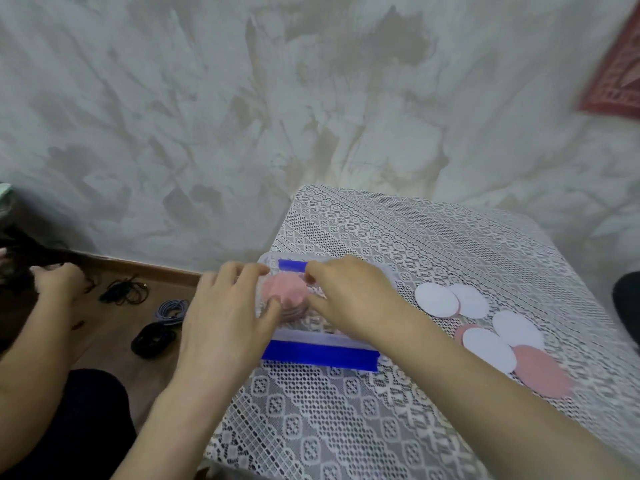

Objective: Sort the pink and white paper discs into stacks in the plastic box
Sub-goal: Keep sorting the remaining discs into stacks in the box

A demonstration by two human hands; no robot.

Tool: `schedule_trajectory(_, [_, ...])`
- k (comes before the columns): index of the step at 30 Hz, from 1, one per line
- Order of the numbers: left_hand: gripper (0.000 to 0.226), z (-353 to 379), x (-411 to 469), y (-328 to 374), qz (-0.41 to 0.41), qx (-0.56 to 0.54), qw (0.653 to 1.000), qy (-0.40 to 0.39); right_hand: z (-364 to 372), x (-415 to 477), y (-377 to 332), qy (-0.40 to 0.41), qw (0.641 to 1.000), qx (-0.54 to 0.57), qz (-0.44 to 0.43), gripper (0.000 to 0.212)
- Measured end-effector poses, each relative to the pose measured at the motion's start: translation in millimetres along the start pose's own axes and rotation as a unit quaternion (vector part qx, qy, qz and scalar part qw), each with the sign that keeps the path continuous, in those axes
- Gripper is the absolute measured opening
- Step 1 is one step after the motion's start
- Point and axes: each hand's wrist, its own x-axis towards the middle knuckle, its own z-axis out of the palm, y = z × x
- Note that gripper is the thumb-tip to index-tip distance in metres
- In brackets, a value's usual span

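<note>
- The table (346, 427) has a lace cloth on it.
- The plastic box (311, 337) sits by its left edge.
- The left hand (225, 317) and right hand (349, 292) both curl their fingers round the pink stack (284, 292) inside the box.
- Loose paper discs (436, 299), white and pink, lie on the table to the right.
- They look thin, light and bendy, so pinch one softly at its edge.

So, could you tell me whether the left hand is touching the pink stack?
Touching: in the head view, the left hand rests its thumb on the pink stack.
</note>
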Motion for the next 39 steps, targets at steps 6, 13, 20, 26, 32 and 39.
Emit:
schedule_trajectory(6, [0.036,6.4,13.5,36.2,0.071,0.044,0.996,-0.013,-21.0,-43.6,21.1,0.032,0.997,-0.071,0.005,0.027])
schedule_trajectory(13, [0.042,16.9,6.0,98.8,0.153,0.051,0.987,-0.023,-44.2,-100.2,56.1,0.055,0.994,-0.073,0.052,0.033])
schedule_trajectory(20, [0.037,45.0,-10.7,175.3,0.242,0.011,0.970,-0.020,-48.4,-159.5,115.7,0.041,0.986,-0.049,0.154,0.031])
schedule_trajectory(26, [0.046,89.7,-40.9,208.4,0.260,-0.033,0.957,-0.127,-16.2,-203.6,153.3,-0.003,0.976,-0.009,0.218,0.032])
schedule_trajectory(32, [0.053,111.1,-44.5,203.5,0.241,-0.055,0.958,-0.144,6.1,-223.3,165.7,0.025,0.966,0.077,0.247,0.030])
schedule_trajectory(39, [0.066,116.1,-45.0,200.0,0.258,-0.062,0.951,-0.160,4.4,-213.1,180.6,-0.008,0.959,0.123,0.257,0.040])
